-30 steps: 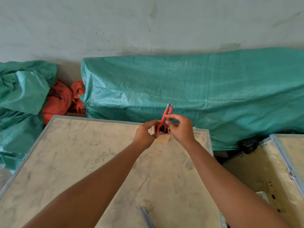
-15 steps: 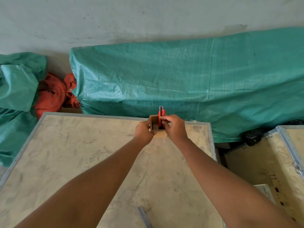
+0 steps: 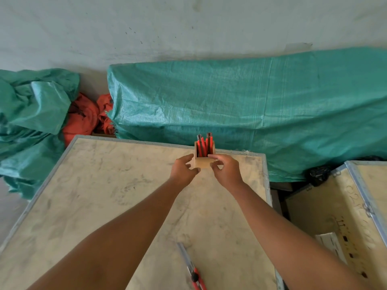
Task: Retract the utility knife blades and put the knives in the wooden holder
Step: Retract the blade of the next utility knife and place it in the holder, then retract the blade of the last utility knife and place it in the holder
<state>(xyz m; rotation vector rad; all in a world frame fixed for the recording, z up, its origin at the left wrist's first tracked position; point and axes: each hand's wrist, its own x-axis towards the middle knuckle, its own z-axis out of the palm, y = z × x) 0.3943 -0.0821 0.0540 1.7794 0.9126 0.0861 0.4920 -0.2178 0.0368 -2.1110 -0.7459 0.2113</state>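
Steadying the holder point(image 3: 202, 161) near the far edge of the crate top point(image 3: 109, 191), we have the left hand point(image 3: 182, 171) at its left side and the right hand point(image 3: 226, 169) at its right, fingertips on the wood. Whether either hand truly clamps it, we cannot tell. Several red knives point(image 3: 202, 147) stand upright inside, ends poking above the rim. One more knife point(image 3: 193, 271) lies flat at the near edge, well apart from the holder, its blade extended. Green tarp point(image 3: 251, 105) lies behind the crate.
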